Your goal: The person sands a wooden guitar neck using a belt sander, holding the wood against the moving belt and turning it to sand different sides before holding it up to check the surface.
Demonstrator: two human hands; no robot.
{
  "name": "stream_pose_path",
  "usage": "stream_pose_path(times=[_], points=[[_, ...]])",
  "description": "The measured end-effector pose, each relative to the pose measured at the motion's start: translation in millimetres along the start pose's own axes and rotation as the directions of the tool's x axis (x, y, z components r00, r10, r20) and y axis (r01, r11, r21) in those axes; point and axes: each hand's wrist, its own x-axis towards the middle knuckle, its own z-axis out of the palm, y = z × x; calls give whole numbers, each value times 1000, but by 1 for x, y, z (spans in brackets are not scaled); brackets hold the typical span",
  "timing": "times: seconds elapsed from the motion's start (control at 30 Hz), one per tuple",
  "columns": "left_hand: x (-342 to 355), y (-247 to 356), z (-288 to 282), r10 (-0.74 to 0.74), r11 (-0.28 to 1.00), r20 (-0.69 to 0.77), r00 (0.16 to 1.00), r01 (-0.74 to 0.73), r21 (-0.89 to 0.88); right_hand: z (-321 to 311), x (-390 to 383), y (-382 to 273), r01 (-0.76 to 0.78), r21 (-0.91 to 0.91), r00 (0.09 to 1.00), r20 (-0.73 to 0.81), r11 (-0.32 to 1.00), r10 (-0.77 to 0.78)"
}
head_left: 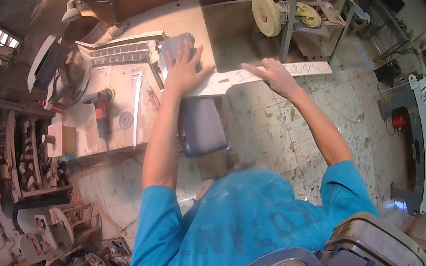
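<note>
A long pale wooden strip (309,68) with blue handwritten marks reaches from the workbench's right edge out over the floor. My right hand (277,77) holds it near its middle, fingers across its top; the thumb is hard to see. My left hand (185,71) lies with spread fingers over a grey flat-topped block (170,48) and the strip's wider inner end (205,87). Just left of that hand is a slatted frame-like piece (121,53). A metal caliper (137,107) and a small red tool (153,98) lie beside my left forearm.
On the workbench (173,15) are a red and black power tool (103,113), a round disc (126,120) and a desk lamp (71,12). A grey padded seat (201,126) stands below its edge. Beyond the strip is a stand with a buffing wheel (267,15). Cluttered shelves (40,194) line the left.
</note>
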Motion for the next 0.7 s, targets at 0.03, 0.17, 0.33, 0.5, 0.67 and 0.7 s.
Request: stream_pose_path(times=[0.03, 0.17, 0.33, 0.5, 0.67, 0.7], points=[[1, -1, 1, -5, 1000, -24, 1000, 5, -5, 1, 4, 4, -7, -27, 1000, 27, 1000, 8], [3, 0, 2, -75, 997, -27, 997, 75, 1, 9, 20, 20, 4, -1, 999, 32, 1000, -4], [6, -12, 2, -129, 992, -44, 991, 129, 7, 17, 38, 23, 9, 0, 999, 41, 1000, -9], [2, -26, -3, -190, 982, 10, 982, 190, 9, 24, 53, 20, 42, 11, 999, 17, 999, -43], [-3, -28, -8, -215, 977, 52, 975, 214, 24, 25, 55, 16, 26, 22, 999, 44, 999, -27], [-3, -29, -8, -209, 978, 52, 977, 208, 20, 24, 55, 14, 24, 24, 999, 45, 999, -25]])
